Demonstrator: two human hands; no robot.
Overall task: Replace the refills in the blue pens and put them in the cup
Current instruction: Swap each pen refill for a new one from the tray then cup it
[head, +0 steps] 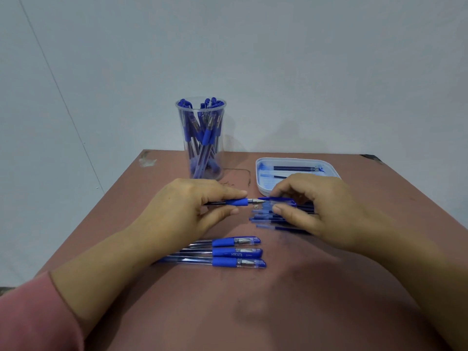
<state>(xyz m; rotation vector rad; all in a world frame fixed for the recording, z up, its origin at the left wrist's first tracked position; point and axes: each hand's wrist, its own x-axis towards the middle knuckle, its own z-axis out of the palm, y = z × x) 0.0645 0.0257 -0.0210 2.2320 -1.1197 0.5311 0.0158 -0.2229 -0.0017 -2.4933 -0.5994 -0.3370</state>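
The left hand (192, 206) pinches the pen (236, 201) by its rubber grip, the surest hold on something likely light and slick-barrelled, while the right hand (316, 211) pinches its cap (278, 199).

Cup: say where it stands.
In the head view, the cup stands at the far edge of the table, left of the white tray, beyond the left hand.

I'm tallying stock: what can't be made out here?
Head view:
- Refill pile: right hand covers much of it; no count.
- Pens in the cup: overlapping; no count.
- Tray: near side behind the right hand.
- Held pen: barrel end under the left hand.
- Pen cap: partly behind the right hand's fingers.
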